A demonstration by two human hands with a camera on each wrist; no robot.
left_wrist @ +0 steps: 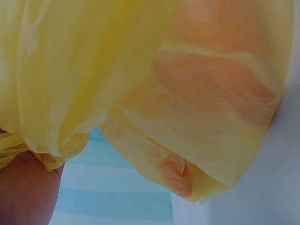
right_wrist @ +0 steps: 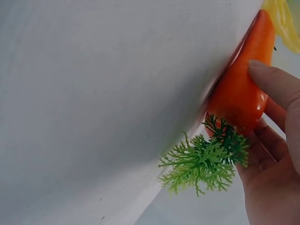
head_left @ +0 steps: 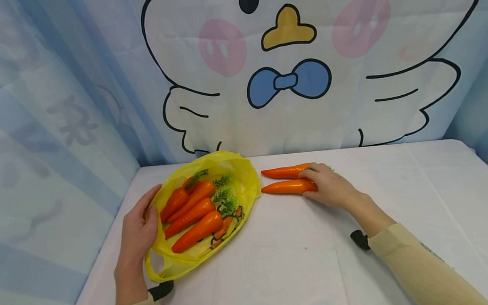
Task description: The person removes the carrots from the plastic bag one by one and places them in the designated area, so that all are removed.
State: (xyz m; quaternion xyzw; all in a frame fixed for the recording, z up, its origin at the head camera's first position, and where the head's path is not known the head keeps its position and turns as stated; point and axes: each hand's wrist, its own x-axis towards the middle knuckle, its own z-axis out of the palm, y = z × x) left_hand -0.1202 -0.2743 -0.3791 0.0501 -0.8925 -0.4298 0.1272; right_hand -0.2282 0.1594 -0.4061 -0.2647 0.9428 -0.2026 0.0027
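A yellow plastic bag [head_left: 249, 171] lies on its side with its mouth open toward me, several orange carrots [head_left: 196, 231] with feathery green tops inside. My left hand [head_left: 136, 231] holds the bag's left rim, the thumb inside the mouth; in the left wrist view the yellow film [left_wrist: 84, 56] hides most of that hand. To the right of the bag, two more carrots [head_left: 286, 187] lie side by side, tips toward it. My right hand [head_left: 329, 184] grips them near their thick ends. The right wrist view shows the thumb pressed on one carrot [right_wrist: 239, 93], green leaves [right_wrist: 201, 159] hanging free.
A white cloth covers the table [head_left: 277, 263]. Behind it hangs a curtain [head_left: 293, 125] with a cartoon figure, and a blue curtain [head_left: 36, 162] stands along the left side. Black straps [head_left: 359, 240] are at both wrists.
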